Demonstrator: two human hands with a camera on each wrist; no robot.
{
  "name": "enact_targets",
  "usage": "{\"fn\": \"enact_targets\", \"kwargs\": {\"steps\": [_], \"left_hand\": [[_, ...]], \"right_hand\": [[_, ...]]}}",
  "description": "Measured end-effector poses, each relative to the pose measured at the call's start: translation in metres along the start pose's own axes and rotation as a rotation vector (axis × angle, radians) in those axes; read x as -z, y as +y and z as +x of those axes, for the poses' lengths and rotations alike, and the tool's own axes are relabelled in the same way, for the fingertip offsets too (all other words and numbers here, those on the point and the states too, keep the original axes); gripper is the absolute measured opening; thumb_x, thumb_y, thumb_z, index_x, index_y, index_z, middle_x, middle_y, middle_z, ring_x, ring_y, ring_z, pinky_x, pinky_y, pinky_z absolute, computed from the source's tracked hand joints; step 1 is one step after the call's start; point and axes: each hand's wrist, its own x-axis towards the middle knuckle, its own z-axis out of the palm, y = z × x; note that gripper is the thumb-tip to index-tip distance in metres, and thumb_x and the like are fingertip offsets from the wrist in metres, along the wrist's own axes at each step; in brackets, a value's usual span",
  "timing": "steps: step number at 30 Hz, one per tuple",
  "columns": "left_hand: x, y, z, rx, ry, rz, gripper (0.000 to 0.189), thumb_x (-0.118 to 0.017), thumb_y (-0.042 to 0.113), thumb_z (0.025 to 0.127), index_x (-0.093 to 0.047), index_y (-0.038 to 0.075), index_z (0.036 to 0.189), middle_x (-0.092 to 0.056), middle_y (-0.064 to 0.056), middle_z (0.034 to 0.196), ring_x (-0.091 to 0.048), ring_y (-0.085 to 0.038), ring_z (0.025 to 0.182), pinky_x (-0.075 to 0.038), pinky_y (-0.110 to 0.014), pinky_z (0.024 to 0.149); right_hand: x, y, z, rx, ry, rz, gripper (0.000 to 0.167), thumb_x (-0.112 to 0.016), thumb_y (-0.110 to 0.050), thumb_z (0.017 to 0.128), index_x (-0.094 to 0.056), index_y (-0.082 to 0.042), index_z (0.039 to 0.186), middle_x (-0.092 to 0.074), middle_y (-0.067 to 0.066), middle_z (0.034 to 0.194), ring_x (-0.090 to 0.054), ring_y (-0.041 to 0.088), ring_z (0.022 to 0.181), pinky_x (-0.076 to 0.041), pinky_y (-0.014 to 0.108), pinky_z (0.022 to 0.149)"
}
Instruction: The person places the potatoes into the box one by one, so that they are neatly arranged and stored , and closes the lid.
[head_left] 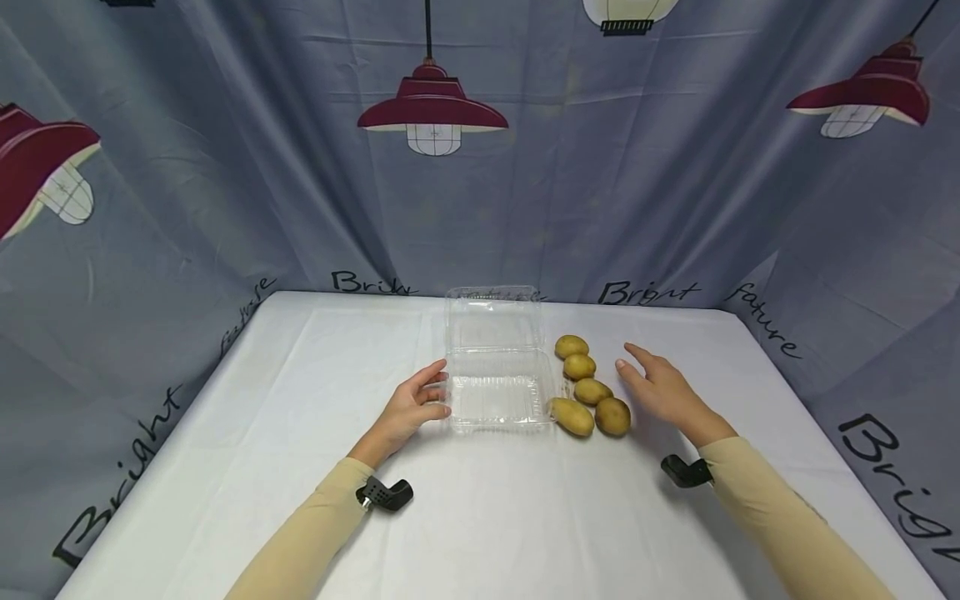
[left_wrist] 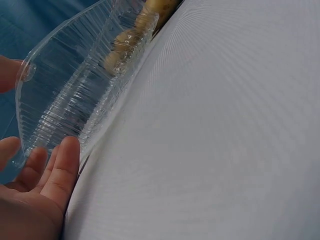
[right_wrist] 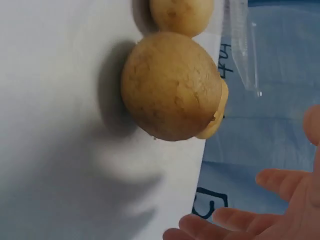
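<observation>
While my left grip (head_left: pixel 411 407) rests at the left wall of the clear plastic clamshell container (head_left: pixel 497 402), its fingers loosely bent and thumb apart, I cannot tell how firmly it touches that thin edge. The container lies on the white bench (head_left: pixel 480 517), its lid (head_left: pixel 493 323) open on the far side and so transparent that the curtain's lettering (head_left: pixel 648 292) is muddled where it runs behind. Five potatoes (head_left: pixel 572 416) sit along its right side; whether the nearest left one touches the rim is unclear. My right grip (head_left: pixel 663 392) holds nothing, fingers spread wide, just right of the potatoes. From my right wrist, one round potato (right_wrist: pixel 172 86) mostly hides another, the container is cut to a corner, and the frame crops my palm.
</observation>
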Motion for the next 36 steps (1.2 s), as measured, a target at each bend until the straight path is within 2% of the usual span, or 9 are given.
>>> {"fn": "enact_targets", "kwargs": {"steps": [5, 7, 9, 11, 14, 19, 29, 36], "left_hand": [[0.001, 0.000, -0.001, -0.007, 0.002, 0.004, 0.088, -0.065, -0.006, 0.081, -0.027, 0.002, 0.160, -0.036, -0.029, 0.152, -0.054, -0.023, 0.116, -0.054, -0.014, 0.083], [0.001, 0.000, -0.001, -0.008, 0.003, 0.003, 0.088, -0.065, -0.006, 0.082, -0.027, 0.002, 0.160, -0.036, -0.029, 0.151, -0.054, -0.023, 0.115, -0.054, -0.014, 0.082], [0.001, 0.000, -0.001, -0.007, 0.005, 0.002, 0.088, -0.065, -0.006, 0.082, -0.027, 0.002, 0.160, -0.037, -0.029, 0.151, -0.053, -0.023, 0.116, -0.054, -0.014, 0.082], [0.001, -0.001, -0.001, -0.007, 0.007, 0.004, 0.087, -0.065, -0.006, 0.082, -0.027, 0.002, 0.160, -0.037, -0.029, 0.151, -0.054, -0.024, 0.116, -0.054, -0.014, 0.082], [0.001, -0.002, 0.000, -0.006, 0.006, 0.010, 0.087, -0.065, -0.005, 0.082, -0.027, 0.001, 0.160, -0.037, -0.029, 0.151, -0.054, -0.026, 0.118, -0.054, -0.014, 0.083], [0.002, -0.004, 0.000, -0.010, 0.002, 0.011, 0.087, -0.065, -0.005, 0.083, -0.026, 0.000, 0.160, -0.036, -0.030, 0.151, -0.054, -0.027, 0.119, -0.054, -0.015, 0.083], [0.001, -0.004, 0.001, -0.014, 0.005, 0.020, 0.086, -0.064, -0.006, 0.083, -0.027, 0.001, 0.160, -0.038, -0.030, 0.150, -0.054, -0.027, 0.118, -0.053, -0.014, 0.083], [0.001, -0.003, 0.002, -0.004, 0.005, 0.042, 0.085, -0.064, -0.003, 0.084, -0.028, 0.002, 0.160, -0.038, -0.029, 0.150, -0.053, -0.033, 0.122, -0.052, -0.014, 0.084]], "right_hand": [[-0.002, 0.005, -0.005, -0.051, -0.023, 0.103, 0.077, -0.032, -0.057, 0.107, -0.024, -0.003, 0.161, -0.032, 0.038, 0.156, -0.040, 0.057, 0.138, -0.040, 0.069, 0.108], [-0.004, 0.007, -0.007, -0.061, -0.021, 0.137, 0.076, -0.033, -0.056, 0.107, -0.025, -0.003, 0.160, -0.035, 0.037, 0.155, -0.047, 0.054, 0.133, -0.049, 0.062, 0.102], [-0.005, 0.009, -0.008, -0.078, -0.023, 0.176, 0.075, -0.034, -0.055, 0.107, -0.026, -0.003, 0.160, -0.037, 0.037, 0.154, -0.058, 0.047, 0.120, -0.056, 0.051, 0.091], [-0.006, 0.011, -0.010, -0.087, -0.023, 0.207, 0.074, -0.035, -0.053, 0.107, -0.026, -0.002, 0.160, -0.039, 0.036, 0.152, -0.065, 0.039, 0.105, -0.058, 0.039, 0.079], [-0.009, 0.013, -0.011, -0.105, -0.023, 0.263, 0.074, -0.035, -0.053, 0.107, -0.025, -0.002, 0.160, -0.040, 0.035, 0.151, -0.064, 0.036, 0.102, -0.057, 0.033, 0.074], [-0.012, 0.015, -0.013, -0.124, -0.022, 0.349, 0.073, -0.036, -0.051, 0.108, -0.025, -0.002, 0.160, -0.039, 0.035, 0.152, -0.058, 0.043, 0.121, -0.061, 0.035, 0.076], [-0.017, 0.019, -0.014, -0.157, -0.054, 0.488, 0.073, -0.040, -0.048, 0.108, -0.021, -0.003, 0.162, -0.030, 0.036, 0.158, -0.057, 0.043, 0.125, -0.063, 0.039, 0.083], [-0.020, 0.021, -0.016, -0.157, -0.080, 0.561, 0.073, -0.043, -0.043, 0.108, -0.016, -0.002, 0.163, -0.022, 0.037, 0.161, -0.052, 0.050, 0.132, -0.062, 0.044, 0.089]]}}
